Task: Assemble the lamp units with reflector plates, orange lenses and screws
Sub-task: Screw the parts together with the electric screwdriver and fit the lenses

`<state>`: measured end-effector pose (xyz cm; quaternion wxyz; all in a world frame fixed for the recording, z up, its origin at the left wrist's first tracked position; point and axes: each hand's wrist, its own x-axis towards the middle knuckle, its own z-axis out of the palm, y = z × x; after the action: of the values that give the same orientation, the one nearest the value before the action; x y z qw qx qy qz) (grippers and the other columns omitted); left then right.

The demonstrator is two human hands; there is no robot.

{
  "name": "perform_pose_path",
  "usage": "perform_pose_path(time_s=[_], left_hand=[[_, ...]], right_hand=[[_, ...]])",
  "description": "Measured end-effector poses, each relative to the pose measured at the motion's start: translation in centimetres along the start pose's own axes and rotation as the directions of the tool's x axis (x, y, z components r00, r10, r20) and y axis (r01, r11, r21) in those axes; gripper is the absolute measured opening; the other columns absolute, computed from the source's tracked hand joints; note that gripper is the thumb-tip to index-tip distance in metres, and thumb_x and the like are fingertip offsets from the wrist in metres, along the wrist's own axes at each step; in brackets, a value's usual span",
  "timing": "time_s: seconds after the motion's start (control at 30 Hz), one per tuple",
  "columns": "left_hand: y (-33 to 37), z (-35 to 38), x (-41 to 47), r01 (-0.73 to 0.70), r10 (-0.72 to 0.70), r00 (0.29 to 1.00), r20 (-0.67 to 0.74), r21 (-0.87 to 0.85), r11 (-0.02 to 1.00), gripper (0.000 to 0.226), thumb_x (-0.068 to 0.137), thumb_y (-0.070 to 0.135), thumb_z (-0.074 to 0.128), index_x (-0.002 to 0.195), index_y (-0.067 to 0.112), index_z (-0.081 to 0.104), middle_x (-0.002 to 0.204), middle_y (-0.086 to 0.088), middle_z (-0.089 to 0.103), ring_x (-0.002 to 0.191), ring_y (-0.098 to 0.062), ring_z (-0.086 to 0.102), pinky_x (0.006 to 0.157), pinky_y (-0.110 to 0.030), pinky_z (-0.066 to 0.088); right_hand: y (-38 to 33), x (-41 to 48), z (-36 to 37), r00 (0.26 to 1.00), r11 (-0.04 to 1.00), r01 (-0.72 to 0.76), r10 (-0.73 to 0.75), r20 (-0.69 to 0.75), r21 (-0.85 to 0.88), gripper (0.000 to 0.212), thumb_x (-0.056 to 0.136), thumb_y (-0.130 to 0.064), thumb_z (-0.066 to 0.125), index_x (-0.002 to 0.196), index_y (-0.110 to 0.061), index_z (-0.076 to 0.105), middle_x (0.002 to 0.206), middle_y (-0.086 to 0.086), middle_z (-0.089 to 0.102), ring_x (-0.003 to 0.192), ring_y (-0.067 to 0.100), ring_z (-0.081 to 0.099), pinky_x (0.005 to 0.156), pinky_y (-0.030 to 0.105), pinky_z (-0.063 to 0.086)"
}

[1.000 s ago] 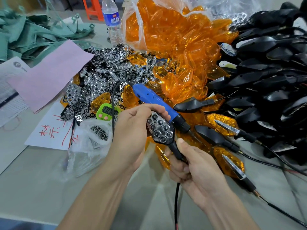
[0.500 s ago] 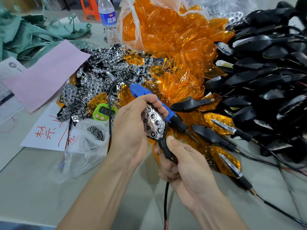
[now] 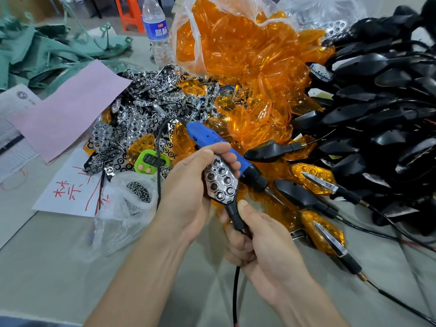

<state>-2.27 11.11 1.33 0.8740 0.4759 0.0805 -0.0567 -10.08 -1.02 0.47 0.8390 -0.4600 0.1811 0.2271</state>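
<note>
I hold a black lamp unit with a chrome honeycomb reflector plate (image 3: pixel 220 181) seated in its face, above the table's middle. My left hand (image 3: pixel 188 187) wraps the lamp head, thumb on the plate's top edge. My right hand (image 3: pixel 257 241) grips the lamp's black stem, and its cable hangs below. Behind the lamp lies a blue electric screwdriver (image 3: pixel 221 149). Loose chrome reflector plates (image 3: pixel 141 114) are heaped at left centre. Orange lenses (image 3: pixel 247 67) spill from a clear bag at the top. A small bag of screws (image 3: pixel 139 192) sits left of my hands.
Black lamp housings (image 3: pixel 377 109) are piled on the right. Finished lamps with orange lenses (image 3: pixel 320 234) lie right of my hands, cables trailing. A green timer (image 3: pixel 151 160), pink sheet (image 3: pixel 70 109), white papers, water bottle (image 3: pixel 157 31) and green cloth (image 3: pixel 42 50) fill the left.
My hands have kept their grip on the lamp unit. The reflector plate has tilted slightly, and my left thumb has shifted along its top edge.
</note>
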Motion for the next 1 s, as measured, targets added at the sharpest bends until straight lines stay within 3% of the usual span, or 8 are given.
perform_pose_path(time_s=[0.17, 0.27, 0.37, 0.53, 0.67, 0.8, 0.87, 1.0], left_hand=[[0.7, -0.9, -0.1, 0.109, -0.113, 0.993, 0.042, 0.072, 0.991, 0.05, 0.102, 0.044, 0.043, 0.115, 0.009, 0.075, 0.106, -0.015, 0.077, 0.101, -0.028, 0.075, 0.079, -0.035, 0.063], [1.0, -0.7, -0.3, 0.013, -0.025, 0.998, 0.049, 0.233, 0.972, 0.028, 0.102, 0.021, 0.054, 0.096, 0.014, 0.081, 0.101, -0.014, 0.078, 0.099, -0.028, 0.076, 0.078, -0.036, 0.064], [1.0, -0.1, -0.6, -0.089, 0.08, 0.996, 0.04, 0.32, 0.943, 0.04, 0.105, 0.002, 0.05, 0.083, 0.015, 0.082, 0.093, -0.016, 0.077, 0.088, -0.026, 0.076, 0.075, -0.034, 0.063], [1.2, 1.3, 0.2, -0.095, 0.076, 0.995, 0.063, 0.414, 0.905, 0.027, 0.11, 0.026, 0.047, 0.116, 0.022, 0.074, 0.112, 0.0, 0.079, 0.109, -0.014, 0.073, 0.087, -0.031, 0.061], [3.1, 3.1, 3.6, -0.298, 0.276, 0.95, 0.144, 0.686, 0.664, 0.018, 0.094, 0.044, 0.06, 0.104, 0.046, 0.075, 0.108, 0.024, 0.075, 0.104, 0.006, 0.068, 0.093, -0.024, 0.052], [2.4, 6.5, 6.9, -0.36, 0.254, 0.92, 0.299, 0.901, 0.242, 0.02, 0.093, 0.022, 0.069, 0.104, 0.035, 0.078, 0.102, 0.02, 0.073, 0.087, 0.006, 0.063, 0.08, -0.008, 0.045], [1.9, 7.9, 7.6, -0.395, 0.179, 0.908, 0.378, 0.916, 0.068, 0.02, 0.094, 0.018, 0.067, 0.097, 0.034, 0.08, 0.098, 0.016, 0.072, 0.085, 0.0, 0.064, 0.075, -0.012, 0.047], [1.3, 8.9, 7.1, -0.432, 0.086, 0.9, 0.428, 0.902, 0.028, 0.028, 0.095, 0.012, 0.065, 0.087, 0.035, 0.079, 0.085, 0.018, 0.071, 0.075, -0.007, 0.068, 0.06, -0.011, 0.049]], right_hand=[[-0.3, 0.0, -0.4, 1.0, 0.999, -0.029, 0.028, 0.009, 0.039, 0.042, 0.103, -0.035, 0.048, 0.082, -0.004, 0.068, 0.062, 0.007, 0.013, 0.056, 0.019, 0.003, 0.053, 0.032, 0.01], [-0.3, -0.2, -0.5, 0.999, 0.998, -0.041, 0.039, 0.033, 0.045, 0.042, 0.102, -0.036, 0.048, 0.08, -0.006, 0.069, 0.061, 0.007, 0.015, 0.056, 0.019, 0.003, 0.052, 0.032, 0.01], [-0.3, 0.0, -0.6, 0.999, 0.998, -0.042, 0.04, 0.036, 0.045, 0.043, 0.105, -0.036, 0.046, 0.083, -0.007, 0.068, 0.06, 0.005, 0.018, 0.053, 0.018, 0.006, 0.049, 0.03, 0.012], [-1.2, -0.1, -2.2, 0.999, 0.997, -0.022, 0.02, 0.027, 0.08, 0.044, 0.106, -0.038, 0.046, 0.082, -0.011, 0.071, 0.056, 0.0, 0.028, 0.049, 0.014, 0.013, 0.045, 0.027, 0.019], [-2.2, -0.5, -4.4, 1.0, 0.989, 0.007, -0.003, -0.029, 0.146, 0.046, 0.107, -0.04, 0.044, 0.085, -0.011, 0.071, 0.053, -0.001, 0.03, 0.044, 0.013, 0.019, 0.042, 0.026, 0.026], [-2.5, -1.2, -6.2, 0.995, 0.979, 0.045, -0.027, -0.094, 0.198, 0.045, 0.105, -0.041, 0.047, 0.081, -0.013, 0.073, 0.053, -0.002, 0.025, 0.043, 0.013, 0.015, 0.041, 0.026, 0.025], [-2.4, -1.5, -6.8, 0.994, 0.977, 0.057, -0.036, -0.107, 0.204, 0.046, 0.105, -0.042, 0.048, 0.079, -0.013, 0.074, 0.052, -0.002, 0.025, 0.042, 0.013, 0.015, 0.041, 0.026, 0.023], [-2.6, -1.9, -8.2, 0.987, 0.972, 0.09, -0.058, -0.147, 0.219, 0.046, 0.105, -0.04, 0.048, 0.078, -0.013, 0.074, 0.05, -0.003, 0.026, 0.041, 0.013, 0.015, 0.043, 0.027, 0.021]])
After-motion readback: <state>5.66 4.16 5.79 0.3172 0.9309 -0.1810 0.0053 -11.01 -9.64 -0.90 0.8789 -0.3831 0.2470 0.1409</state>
